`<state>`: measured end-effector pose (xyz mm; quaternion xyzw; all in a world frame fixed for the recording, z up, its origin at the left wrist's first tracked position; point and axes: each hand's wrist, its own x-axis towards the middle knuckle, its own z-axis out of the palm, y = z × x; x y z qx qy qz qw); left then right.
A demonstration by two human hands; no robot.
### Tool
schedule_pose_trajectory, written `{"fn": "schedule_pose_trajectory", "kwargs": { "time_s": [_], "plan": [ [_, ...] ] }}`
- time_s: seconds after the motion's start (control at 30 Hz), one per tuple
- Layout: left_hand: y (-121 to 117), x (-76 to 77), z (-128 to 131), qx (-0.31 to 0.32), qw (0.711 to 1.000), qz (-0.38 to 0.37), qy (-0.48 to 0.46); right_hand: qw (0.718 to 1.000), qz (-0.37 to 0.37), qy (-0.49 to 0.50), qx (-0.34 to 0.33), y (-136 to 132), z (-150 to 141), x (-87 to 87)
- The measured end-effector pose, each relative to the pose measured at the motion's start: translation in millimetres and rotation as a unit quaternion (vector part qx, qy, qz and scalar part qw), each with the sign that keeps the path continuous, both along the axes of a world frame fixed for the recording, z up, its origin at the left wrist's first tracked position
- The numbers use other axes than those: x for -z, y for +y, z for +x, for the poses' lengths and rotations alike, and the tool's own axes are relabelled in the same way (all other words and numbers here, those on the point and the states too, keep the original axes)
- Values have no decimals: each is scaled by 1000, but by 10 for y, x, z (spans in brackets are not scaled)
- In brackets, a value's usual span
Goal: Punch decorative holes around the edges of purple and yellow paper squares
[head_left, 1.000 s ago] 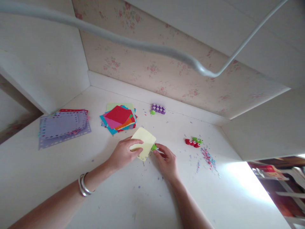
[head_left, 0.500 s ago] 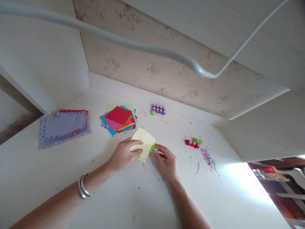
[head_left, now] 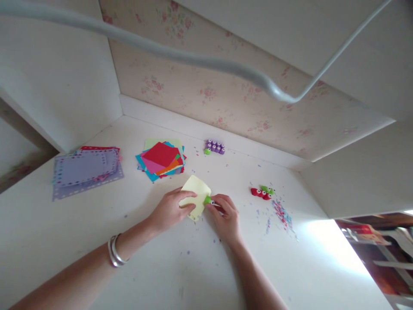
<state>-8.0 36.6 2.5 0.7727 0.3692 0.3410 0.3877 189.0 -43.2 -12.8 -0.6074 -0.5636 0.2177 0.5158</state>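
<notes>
My left hand [head_left: 171, 209] is closed on the left side of a pale yellow sheet of paper [head_left: 195, 187], thumb and fingers pinching it. Small punched holes show along the paper's near edge. My right hand [head_left: 226, 215] grips a small green craft punch [head_left: 207, 200] with a white round top, set against the paper's right edge. Its lower part is hidden by my fingers. Both hands are just above the white desk.
Left of centre lies a pile of coloured paper [head_left: 161, 156]; farther left are purple sheets with punched borders [head_left: 82, 168]. Purple punches [head_left: 215, 147] stand by the wall, with red punches [head_left: 260, 194] and green ones at right. Paper confetti [head_left: 282, 215] is scattered beside them.
The yellow paper and my left hand have shifted slightly to the right. My right hand stays almost in place, still gripping the green punch at the paper's edge.
</notes>
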Motion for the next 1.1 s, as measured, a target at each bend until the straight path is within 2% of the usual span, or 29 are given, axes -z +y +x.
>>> {"fn": "schedule_pose_trajectory", "kwargs": {
  "time_s": [0.13,0.47,0.73,1.1],
  "plan": [
    [9,41,1,-15,1000,5,5,998,-8,-47,-27,-13,5,26],
    [41,125,20,-26,999,12,26,984,32,-160,-69,-13,-17,3],
    [44,102,15,-23,999,-13,30,982,14,-174,-75,-25,-8,14],
    [68,123,22,-5,999,-27,27,988,-15,-138,-66,-14,-12,-8]
  ]
}}
